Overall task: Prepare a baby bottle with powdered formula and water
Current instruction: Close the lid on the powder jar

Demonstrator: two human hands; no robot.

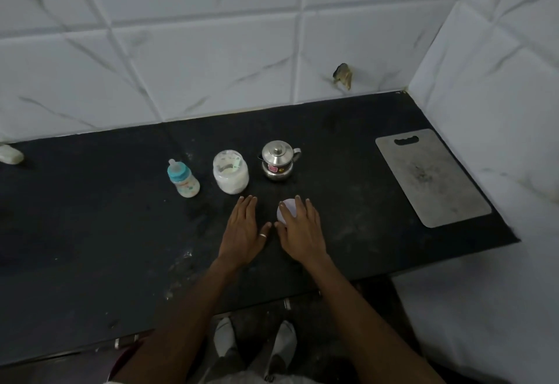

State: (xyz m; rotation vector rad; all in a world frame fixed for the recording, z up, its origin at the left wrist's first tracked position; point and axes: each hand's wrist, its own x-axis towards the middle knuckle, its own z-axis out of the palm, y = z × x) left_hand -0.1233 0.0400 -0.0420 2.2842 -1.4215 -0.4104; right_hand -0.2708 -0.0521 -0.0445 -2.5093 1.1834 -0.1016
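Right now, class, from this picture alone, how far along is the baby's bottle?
Done: the clear jar of white powder stands open; a round white lid, likely its own, lies on the black counter under the right hand. In hand: only that lid; the left hand rests flat. Left: the blue-collared baby bottle is still capped, the lidded steel pot untouched.

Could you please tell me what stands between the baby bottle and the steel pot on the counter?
A jar of white powder stands between the baby bottle and the steel pot, apart from both, as the head view shows.
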